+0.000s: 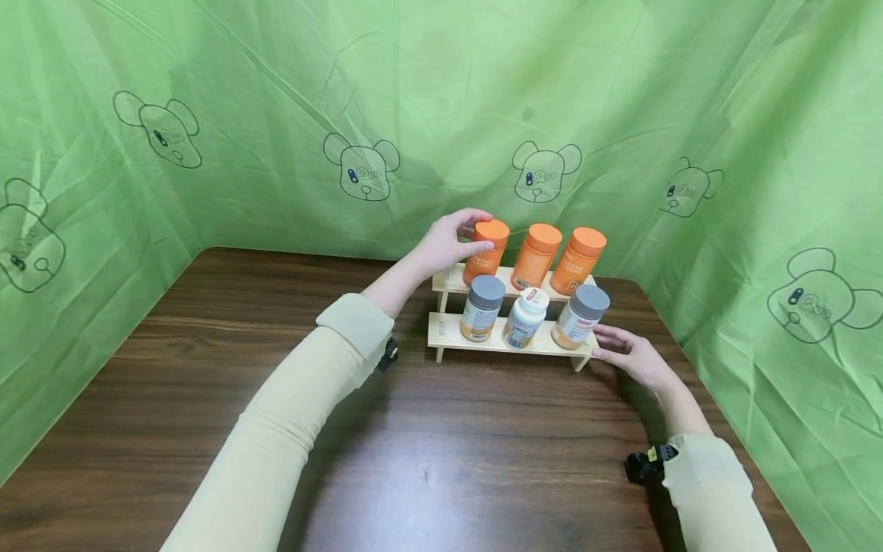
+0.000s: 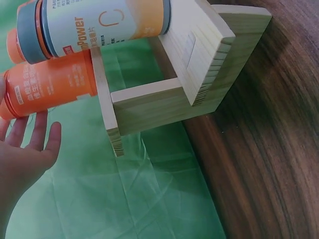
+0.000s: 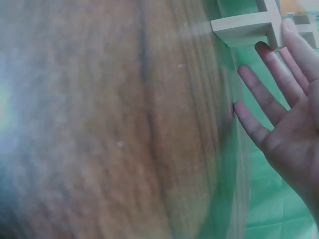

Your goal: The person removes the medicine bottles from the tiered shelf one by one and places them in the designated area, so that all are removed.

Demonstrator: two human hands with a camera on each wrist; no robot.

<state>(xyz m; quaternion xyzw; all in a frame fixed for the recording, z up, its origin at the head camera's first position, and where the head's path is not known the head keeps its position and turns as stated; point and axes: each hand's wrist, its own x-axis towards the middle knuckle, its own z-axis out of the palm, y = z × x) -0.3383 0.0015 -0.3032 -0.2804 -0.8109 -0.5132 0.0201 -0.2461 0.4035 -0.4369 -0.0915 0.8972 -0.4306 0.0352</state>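
Observation:
My left hand (image 1: 448, 241) grips the leftmost orange bottle (image 1: 482, 264) near its lid, thumb in front and fingers behind. That bottle stands on the upper tier of a pale two-tier wooden rack (image 1: 441, 330); its orange lid is partly hidden by the hand in the left wrist view. At the rack's right end, my right hand (image 1: 638, 360) touches the lower shelf with its fingertips. In the right wrist view the thumb (image 3: 299, 47) lies against the wood (image 3: 244, 27), while the other fingers extend loosely.
Two more orange bottles (image 1: 536, 257) share the upper tier. Below stand a grey-lidded bottle (image 1: 482, 308), a white bottle (image 1: 526, 317) and another grey-lidded bottle (image 1: 581, 316). Green cloth (image 1: 441, 92) hangs behind and beside the dark wooden table (image 1: 428, 460).

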